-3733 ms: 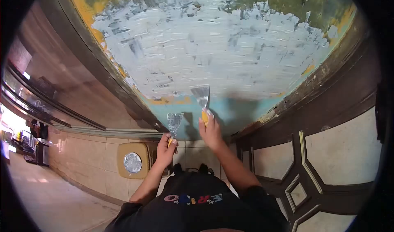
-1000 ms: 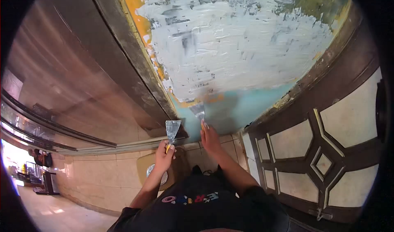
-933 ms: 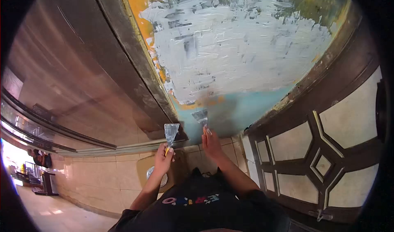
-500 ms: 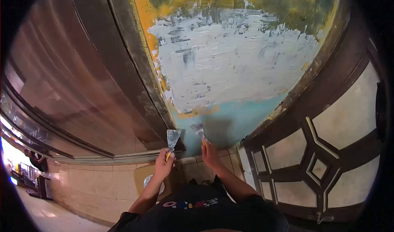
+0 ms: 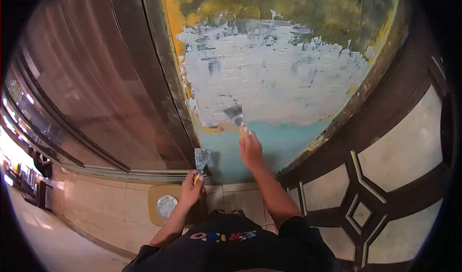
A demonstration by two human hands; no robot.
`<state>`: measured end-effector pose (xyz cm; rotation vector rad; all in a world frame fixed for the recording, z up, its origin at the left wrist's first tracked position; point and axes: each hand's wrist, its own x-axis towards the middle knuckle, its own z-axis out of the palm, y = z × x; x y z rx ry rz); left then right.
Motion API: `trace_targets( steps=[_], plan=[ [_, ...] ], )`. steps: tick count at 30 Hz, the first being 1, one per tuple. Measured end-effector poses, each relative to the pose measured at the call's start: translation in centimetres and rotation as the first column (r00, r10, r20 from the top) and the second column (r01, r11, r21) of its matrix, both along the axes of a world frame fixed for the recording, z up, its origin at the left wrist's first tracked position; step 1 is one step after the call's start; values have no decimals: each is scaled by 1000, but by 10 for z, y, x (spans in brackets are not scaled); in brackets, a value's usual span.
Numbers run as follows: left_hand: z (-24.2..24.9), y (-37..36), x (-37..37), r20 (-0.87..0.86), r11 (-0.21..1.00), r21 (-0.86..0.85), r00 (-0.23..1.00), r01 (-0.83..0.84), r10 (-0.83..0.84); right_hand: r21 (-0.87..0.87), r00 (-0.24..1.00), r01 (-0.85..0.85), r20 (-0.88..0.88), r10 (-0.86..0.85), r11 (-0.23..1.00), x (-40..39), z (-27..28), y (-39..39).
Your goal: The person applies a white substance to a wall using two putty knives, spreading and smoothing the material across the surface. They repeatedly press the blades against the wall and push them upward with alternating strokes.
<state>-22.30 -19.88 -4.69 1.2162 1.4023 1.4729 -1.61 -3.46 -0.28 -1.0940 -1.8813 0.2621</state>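
My right hand (image 5: 251, 149) is closed round the yellow handle of a putty knife (image 5: 235, 114). The broad metal blade lies over the lower part of the white-coated wall patch (image 5: 274, 82). Lower and to the left, my left hand (image 5: 192, 188) grips a second putty knife (image 5: 202, 159), blade up and smeared with whitish material, near the bottom corner of the dark frame. Below the white coat runs a blue-green strip of wall (image 5: 269, 137). Mottled green and yellow paint (image 5: 298, 5) covers the wall above.
A tan stool (image 5: 156, 195) with a round whitish container (image 5: 167, 206) stands on the tiled floor (image 5: 108, 195), left of my left arm. A dark wooden frame with glass (image 5: 96, 79) is at the left, a panelled door (image 5: 353, 195) at the right. A person in dark clothes (image 5: 42, 165) is far left.
My right hand has moved up with its putty knife, from the blue-green strip to the white coat. My left hand stays low with its knife. More of the stool and container shows.
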Motion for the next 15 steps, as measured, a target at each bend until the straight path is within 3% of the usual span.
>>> trace_targets(
  steps=[2, 3, 4, 6, 8, 10, 12, 14, 15],
  plan=[
    [5, -12, 14, -23, 989, -131, 997, 64, -67, -156, 997, 27, 71, -16, 987, 12, -60, -19],
    [11, -18, 19, -201, 992, -126, 978, 30, -55, -124, 998, -55, -41, 50, 991, 20, -73, -38],
    [-2, -21, 22, -196, 992, -128, 980, 18, -43, -91, 982, -133, -147, 119, 987, 30, -87, -59],
    [-38, -30, 26, -1, 979, -198, 999, 42, -43, -377, 985, -139, -149, 89, 916, 57, -112, -98],
    [-29, -41, 39, 56, 953, -301, 998, 10, 7, -695, 989, -147, -84, 124, 703, 79, -109, -129],
    [-26, -52, 49, -131, 883, -464, 991, -64, 3, -665, 965, -244, -95, 244, 705, 84, -111, -152],
    [-34, -63, 65, -169, 845, -533, 984, -48, -51, -638, 932, -329, -102, 348, 696, 79, -116, -165],
    [-52, -79, 90, -601, 938, -344, 777, -42, -186, -595, 922, -373, -155, 354, 712, 61, -117, -167],
    [-45, -85, 100, -517, 876, -481, 796, 33, -314, -514, 921, -385, -271, 280, 767, 49, -101, -159]
  ],
)
